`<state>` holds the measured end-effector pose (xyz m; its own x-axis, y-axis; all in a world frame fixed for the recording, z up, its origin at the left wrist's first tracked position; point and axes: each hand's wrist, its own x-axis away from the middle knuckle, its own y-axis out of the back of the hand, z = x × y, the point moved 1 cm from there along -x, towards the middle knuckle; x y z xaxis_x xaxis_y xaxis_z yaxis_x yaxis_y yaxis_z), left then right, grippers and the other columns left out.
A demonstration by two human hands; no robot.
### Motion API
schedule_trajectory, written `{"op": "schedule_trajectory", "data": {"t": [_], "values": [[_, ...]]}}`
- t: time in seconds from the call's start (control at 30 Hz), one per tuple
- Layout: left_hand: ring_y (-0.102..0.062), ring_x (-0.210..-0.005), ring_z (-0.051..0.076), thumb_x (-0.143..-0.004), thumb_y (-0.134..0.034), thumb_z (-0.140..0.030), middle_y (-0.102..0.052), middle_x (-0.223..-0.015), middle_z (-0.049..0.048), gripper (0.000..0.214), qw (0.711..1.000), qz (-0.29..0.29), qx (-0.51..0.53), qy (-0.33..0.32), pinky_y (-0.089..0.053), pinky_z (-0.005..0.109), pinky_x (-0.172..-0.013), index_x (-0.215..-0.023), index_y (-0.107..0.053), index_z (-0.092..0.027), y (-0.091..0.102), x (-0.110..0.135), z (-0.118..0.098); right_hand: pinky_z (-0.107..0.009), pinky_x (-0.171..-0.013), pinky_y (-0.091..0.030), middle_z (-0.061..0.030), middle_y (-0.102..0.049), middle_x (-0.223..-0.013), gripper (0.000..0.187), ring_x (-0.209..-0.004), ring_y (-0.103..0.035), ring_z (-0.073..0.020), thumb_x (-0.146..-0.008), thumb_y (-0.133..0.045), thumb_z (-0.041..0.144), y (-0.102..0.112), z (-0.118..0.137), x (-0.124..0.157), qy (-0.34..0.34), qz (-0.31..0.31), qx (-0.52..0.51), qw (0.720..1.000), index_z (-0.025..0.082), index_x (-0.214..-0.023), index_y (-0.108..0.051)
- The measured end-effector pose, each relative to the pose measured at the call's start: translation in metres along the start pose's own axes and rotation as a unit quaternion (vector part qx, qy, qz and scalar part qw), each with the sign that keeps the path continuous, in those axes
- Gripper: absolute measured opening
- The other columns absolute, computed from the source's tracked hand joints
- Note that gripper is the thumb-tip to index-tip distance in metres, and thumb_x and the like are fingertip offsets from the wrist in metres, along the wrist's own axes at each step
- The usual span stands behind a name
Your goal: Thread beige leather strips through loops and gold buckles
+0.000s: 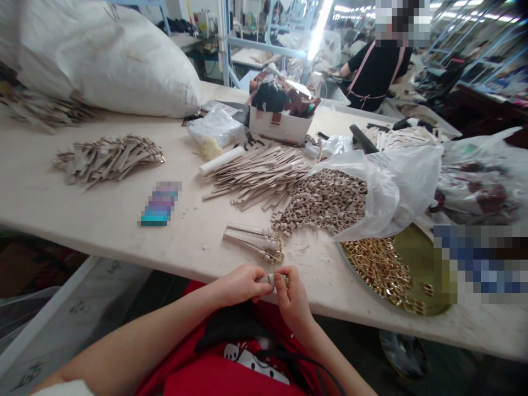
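Left hand (241,284) and right hand (292,297) each pinch one short, narrow beige strap (270,279), lower centre. It lies level

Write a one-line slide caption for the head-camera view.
Left hand and right hand pinch a beige strap at the table edge, near buckled straps, loops and gold buckles.
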<state>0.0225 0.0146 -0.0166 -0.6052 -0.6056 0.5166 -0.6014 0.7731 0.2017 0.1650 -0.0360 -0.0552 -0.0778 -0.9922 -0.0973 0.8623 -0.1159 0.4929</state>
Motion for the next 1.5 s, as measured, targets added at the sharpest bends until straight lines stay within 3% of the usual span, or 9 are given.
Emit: {"op": "schedule_trajectory", "data": {"t": [0.13,0.23,0.5,0.6,0.73,0.87,1.03,1.23,1.5], "values": [[-0.031,-0.047,0.008,-0.073,-0.048,-0.045,-0.036,-0.049,-0.0065,0.032,1.0,0.002,-0.016,-0.012,-0.021,0.02,-0.043,-0.061,-0.049,-0.015,-0.001,0.001,0.004,-0.025,-0.056,-0.037,0.0009,-0.051,-0.066,0.021,-0.06,-0.049,-0.0135,-0.089,-0.033,0.034,0.003,0.0,0.0,-0.011,0.048,-0.053,0.997,0.02,-0.082,-0.047],[-0.036,-0.05,0.009,-0.076,-0.046,-0.044,-0.042,-0.054,-0.0054,0.031,0.997,-0.004,-0.069,-0.042,-0.024,0.02,-0.046,-0.067,-0.054,-0.015,0.004,0.007,0.002,-0.025,-0.056,-0.038,0.0007,-0.051,-0.068,0.023,-0.062,-0.049,-0.0136,-0.09,-0.03,0.034,0.008,0.002,-0.002,-0.003,0.086,-0.066,0.994,0.02,-0.089,-0.048],[-0.049,-0.056,0.013,-0.086,-0.031,-0.039,-0.057,-0.06,-0.0002,0.038,0.982,-0.008,-0.166,-0.094,-0.032,0.021,-0.053,-0.071,-0.057,-0.016,0.009,0.02,-0.02,-0.025,-0.059,-0.04,0.0016,-0.049,-0.067,0.022,-0.062,-0.047,-0.013,-0.09,-0.029,0.035,0.002,0.012,-0.001,0.003,0.109,-0.134,0.985,0.021,-0.091,-0.046],[-0.047,-0.052,0.012,-0.086,-0.031,-0.04,-0.056,-0.059,-0.0001,0.039,0.98,0.013,-0.182,-0.083,-0.03,0.021,-0.05,-0.072,-0.058,-0.016,0.013,0.021,-0.024,-0.024,-0.054,-0.038,0.0033,-0.043,-0.063,0.022,-0.057,-0.043,-0.0119,-0.09,-0.029,0.036,0.0,0.012,0.001,-0.022,0.092,-0.167,0.981,0.021,-0.093,-0.045],[-0.046,-0.054,0.012,-0.083,-0.039,-0.044,-0.056,-0.061,-0.0002,0.036,0.976,-0.025,-0.202,-0.081,-0.027,0.021,-0.048,-0.069,-0.058,-0.016,0.018,0.02,-0.023,-0.024,-0.053,-0.036,0.003,-0.042,-0.065,0.022,-0.056,-0.041,-0.0118,-0.09,-0.03,0.036,0.003,0.012,0.0,-0.025,0.052,-0.15,0.987,0.021,-0.094,-0.045],[-0.046,-0.053,0.012,-0.085,-0.036,-0.04,-0.055,-0.058,-0.0011,0.035,0.978,-0.026,-0.186,-0.094,-0.028,0.021,-0.049,-0.07,-0.058,-0.016,0.012,0.019,-0.02,-0.026,-0.058,-0.037,0.0013,-0.048,-0.068,0.022,-0.061,-0.045,-0.0132,-0.09,-0.03,0.035,0.005,0.013,0.0,-0.002,0.074,-0.111,0.991,0.021,-0.094,-0.046],[-0.047,-0.053,0.012,-0.086,-0.033,-0.036,-0.054,-0.057,-0.001,0.035,0.978,-0.021,-0.178,-0.103,-0.029,0.021,-0.05,-0.072,-0.058,-0.016,0.004,0.015,-0.019,-0.026,-0.059,-0.039,0.0016,-0.051,-0.066,0.022,-0.061,-0.048,-0.0133,-0.091,-0.028,0.035,0.003,0.012,0.003,-0.01,0.083,-0.135,0.987,0.021,-0.093,-0.045],[-0.047,-0.055,0.012,-0.082,-0.039,-0.039,-0.056,-0.061,-0.0002,0.033,0.972,-0.052,-0.207,-0.095,-0.026,0.021,-0.048,-0.071,-0.059,-0.015,0.016,0.015,-0.021,-0.025,-0.056,-0.039,0.0012,-0.05,-0.067,0.022,-0.062,-0.049,-0.0138,-0.089,-0.032,0.036,0.012,0.011,-0.006,-0.005,0.075,-0.116,0.99,0.021,-0.094,-0.048],[-0.047,-0.054,0.015,-0.084,-0.036,-0.037,-0.057,-0.062,0.003,0.033,0.943,-0.083,-0.3,-0.117,-0.023,0.025,-0.049,-0.071,-0.058,-0.016,0.015,0.014,-0.027,-0.026,-0.055,-0.038,0.0003,-0.05,-0.067,0.019,-0.062,-0.048,-0.0149,-0.089,-0.031,0.031,0.008,0.01,-0.009,0.02,0.021,-0.071,0.997,0.021,-0.087,-0.048]]}}
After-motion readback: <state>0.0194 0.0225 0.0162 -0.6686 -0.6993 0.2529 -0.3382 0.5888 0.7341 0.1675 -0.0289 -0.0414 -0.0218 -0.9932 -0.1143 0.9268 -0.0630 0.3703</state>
